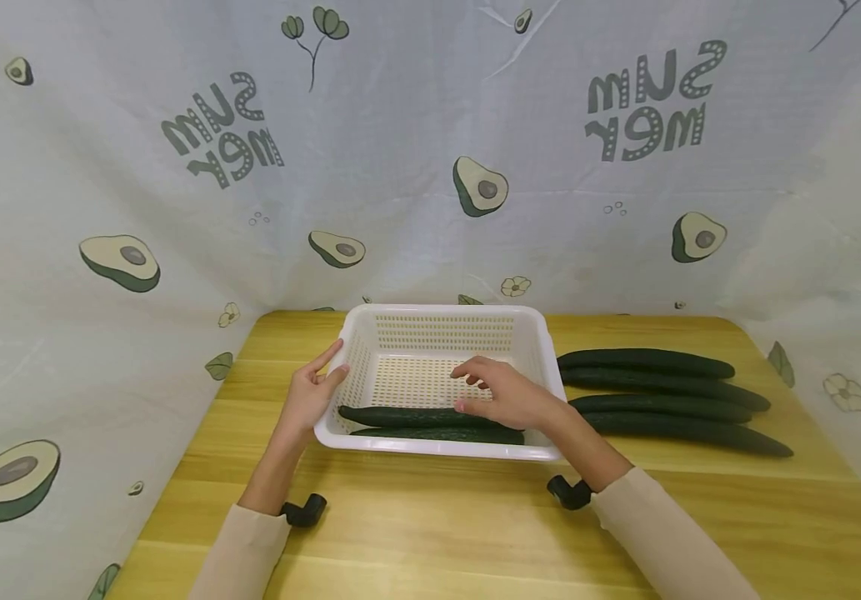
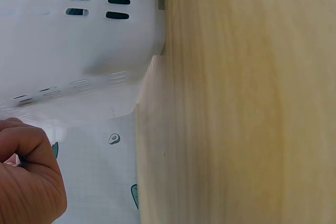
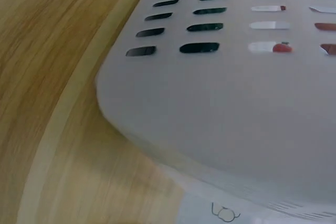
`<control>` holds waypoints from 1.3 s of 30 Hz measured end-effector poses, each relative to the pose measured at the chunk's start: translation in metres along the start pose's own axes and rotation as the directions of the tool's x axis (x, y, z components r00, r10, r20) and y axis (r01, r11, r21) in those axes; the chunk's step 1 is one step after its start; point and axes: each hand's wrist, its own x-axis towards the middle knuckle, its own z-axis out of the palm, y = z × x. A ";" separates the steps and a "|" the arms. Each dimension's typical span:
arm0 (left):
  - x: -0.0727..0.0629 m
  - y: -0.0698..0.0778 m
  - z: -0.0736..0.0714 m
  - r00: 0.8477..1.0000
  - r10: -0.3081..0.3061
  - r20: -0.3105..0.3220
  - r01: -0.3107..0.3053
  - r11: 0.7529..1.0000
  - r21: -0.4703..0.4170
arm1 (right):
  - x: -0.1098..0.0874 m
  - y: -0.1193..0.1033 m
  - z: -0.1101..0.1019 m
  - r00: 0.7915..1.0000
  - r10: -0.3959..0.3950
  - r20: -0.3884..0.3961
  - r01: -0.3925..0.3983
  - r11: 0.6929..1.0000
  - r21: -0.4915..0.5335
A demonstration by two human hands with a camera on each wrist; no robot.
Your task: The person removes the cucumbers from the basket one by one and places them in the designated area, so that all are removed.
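A white plastic basket (image 1: pixel 445 450) with slotted walls sits on the wooden table, its slotted side (image 2: pixel 79 45) large in the left wrist view. Two long dark green cucumbers (image 1: pixel 407 417) lie side by side along its near wall. My left hand (image 1: pixel 308 402) grips the basket's left rim, thumb over the edge. Over the right part of the basket hovers my right hand (image 1: pixel 511 397), fingers loosely bent and nothing between them, thumb close above the upper cucumber. The right wrist view shows only the basket's outer wall (image 3: pixel 210 103), not the hand.
Several more cucumbers (image 1: pixel 663 387) lie on the table just right of the basket, roughly parallel. Bare wood (image 1: pixel 430 533) stretches in front of the basket. A cloth (image 1: pixel 415 167) printed with avocados hangs behind the table and along both sides.
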 end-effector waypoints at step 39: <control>0.001 0.001 0.004 1.000 0.006 -0.022 -0.006 1.000 0.004 | -0.003 -0.003 0.000 0.999 -0.018 0.039 0.021 0.996 -0.086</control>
